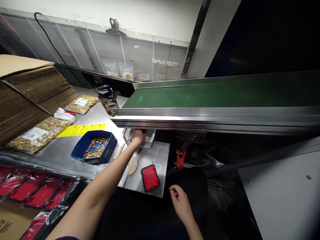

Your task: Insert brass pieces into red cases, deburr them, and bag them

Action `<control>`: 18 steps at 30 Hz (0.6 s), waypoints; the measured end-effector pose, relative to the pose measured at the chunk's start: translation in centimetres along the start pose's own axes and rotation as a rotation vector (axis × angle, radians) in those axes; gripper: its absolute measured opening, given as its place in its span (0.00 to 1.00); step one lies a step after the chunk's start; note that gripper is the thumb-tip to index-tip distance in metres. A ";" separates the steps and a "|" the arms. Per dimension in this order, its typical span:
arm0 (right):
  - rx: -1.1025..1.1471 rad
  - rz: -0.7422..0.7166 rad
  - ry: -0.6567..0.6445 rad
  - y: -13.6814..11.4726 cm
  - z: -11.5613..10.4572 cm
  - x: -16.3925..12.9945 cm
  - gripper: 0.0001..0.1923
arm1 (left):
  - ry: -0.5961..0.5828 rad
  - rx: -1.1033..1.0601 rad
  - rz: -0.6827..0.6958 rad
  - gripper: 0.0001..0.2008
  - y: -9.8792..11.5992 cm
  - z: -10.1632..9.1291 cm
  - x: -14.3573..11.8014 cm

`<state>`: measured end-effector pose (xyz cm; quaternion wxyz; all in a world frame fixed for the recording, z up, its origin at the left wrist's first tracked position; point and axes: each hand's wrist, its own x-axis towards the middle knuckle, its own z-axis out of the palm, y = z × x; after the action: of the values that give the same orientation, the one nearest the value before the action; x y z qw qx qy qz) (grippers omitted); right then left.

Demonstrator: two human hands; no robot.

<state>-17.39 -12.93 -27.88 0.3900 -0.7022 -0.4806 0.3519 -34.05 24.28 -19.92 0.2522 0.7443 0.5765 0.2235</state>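
Note:
My left hand (139, 136) reaches into a white and clear plastic drawer (149, 143) under the conveyor's near edge. Its fingers are hidden in there, so what they touch does not show. Low at the right, my right hand (181, 203) hangs in front of dark clothing, fingers loosely curled, thumb apart, nothing visible in it. Just left of it, a red case with a black rim (150, 178) lies on the metal table (160, 151). Small silver pieces (156, 162) lie above the case, and a round tan disc (132, 166) lies beside my left forearm.
A green ribbed conveyor belt (185, 95) with a metal rail crosses above the table. At the left are a blue bin of small gold pieces (110, 151), bags of gold pieces (53, 128), a cardboard stack (32, 90) and bagged red cases (41, 193). An orange tool (180, 158) hangs right.

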 end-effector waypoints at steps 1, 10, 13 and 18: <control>0.007 0.004 0.005 -0.1 0.0 0.1 0.15 | -0.003 0.001 -0.018 0.16 -0.2 -0.2 -0.3; 0.074 0.010 0.111 -4.4 -1.0 1.1 0.17 | 0.012 -0.172 0.030 0.12 -0.8 -3.9 -6.0; 0.100 -0.034 0.143 -9.0 -1.0 3.1 0.16 | 0.009 -0.297 0.061 0.14 0.5 -5.5 -8.9; 0.148 -0.198 0.029 -16.9 0.3 7.9 0.20 | -0.108 -0.542 0.050 0.17 3.8 -6.8 -14.3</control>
<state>-22.13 -1.39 -13.97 0.4804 -0.6256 -0.5148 0.3359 -38.80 10.39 -12.83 0.4671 0.6745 0.4628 0.3357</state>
